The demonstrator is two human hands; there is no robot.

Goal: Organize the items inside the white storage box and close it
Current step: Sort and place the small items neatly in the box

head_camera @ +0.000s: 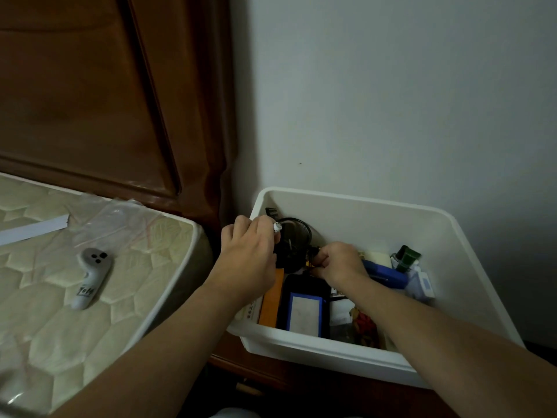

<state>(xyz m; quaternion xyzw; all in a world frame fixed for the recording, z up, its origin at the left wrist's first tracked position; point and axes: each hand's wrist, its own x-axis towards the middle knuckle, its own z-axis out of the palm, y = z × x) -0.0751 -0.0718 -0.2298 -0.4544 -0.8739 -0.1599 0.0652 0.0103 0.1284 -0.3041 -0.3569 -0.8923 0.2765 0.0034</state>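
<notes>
A pale wall and a dark wooden headboard [90, 101] frame the corner where I work, mattress [75, 267] to my left. The white storage box [391, 218] sits against the wall, lid nowhere in view. My left hand [247, 254] pinches a white-capped marker [276, 228], its long axis running up and to the right, cap aimed at the black mesh pen cup [297, 233]. My right hand [340, 260] curls on something small and dark I cannot identify. I judge sorting is midway; next, the marker should drop tip-down into the cup.
</notes>
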